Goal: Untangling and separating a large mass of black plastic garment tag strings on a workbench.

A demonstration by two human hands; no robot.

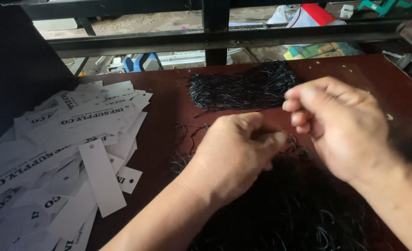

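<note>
workshop corner, daylight beyond a black metal rail (215, 39); outside it, dusty ground with clutter, something red and white, a teal tool. i sit at a dark reddish-brown tabletop (169, 130), smooth, speckled with a few pale crumbs on the far right.

black strings: a big loose heap (289, 209) lies right under my wrists at the near edge, thin glossy cords, tangled and curling, catching small glints. a second, tidier bundle (243, 88) lies farther back at mid-table, strands combed roughly side to side, frayed at the ends. a few stray loops (187, 135) sit on the bare wood between the two.

left hand (236, 151): fingers curled in, thumb pressed to the fingertips, grip pinched tight over the heap's upper edge. a thread seems to be in the pinch, but it is too fine to be sure.

right hand (341, 123): just beside the left, raised a little above the heap, fingers bent to the thumb in a loose clench; i cannot tell whether a string runs through it.

left side of the tabletop: a wide spill of white paper tags (76, 153), flat narrow rectangles, black printing on some, blank backs on others, each with a small punched hole near one end. they overlap every which way. a dark panel (15, 74) stands behind them.
</note>
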